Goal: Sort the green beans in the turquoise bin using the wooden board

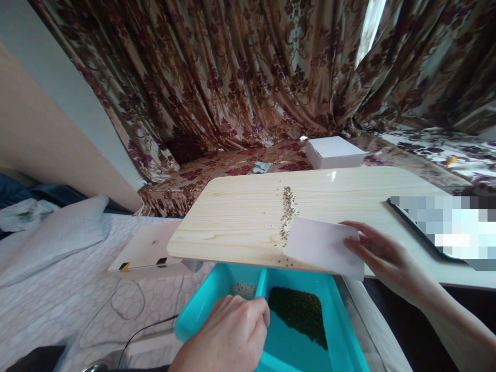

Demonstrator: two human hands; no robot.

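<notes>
My right hand (382, 253) pinches a white card (323, 245) between thumb and fingers, its left edge resting on the wooden tabletop (228, 217). A scattered line of small greenish-brown seeds or beans (287, 206) lies along that edge, a few near the front rim. Below the table edge sits a turquoise divided bin (344, 330). Its right compartment holds a heap of dark green grains (298, 312); its left one has some pale grains with dark specks (244, 290). My left hand (232, 330) is closed over the bin's divider, seemingly gripping it; its fingertips are partly hidden.
A dark-edged tablet-like device (430, 235), its screen blurred out, lies on the table's right. Behind stands a white box (335, 152) before patterned curtains (232, 67). To the left are a bed (58, 289) with a pillow (70, 237), a flat pale box (149, 248) and a cable (147, 328).
</notes>
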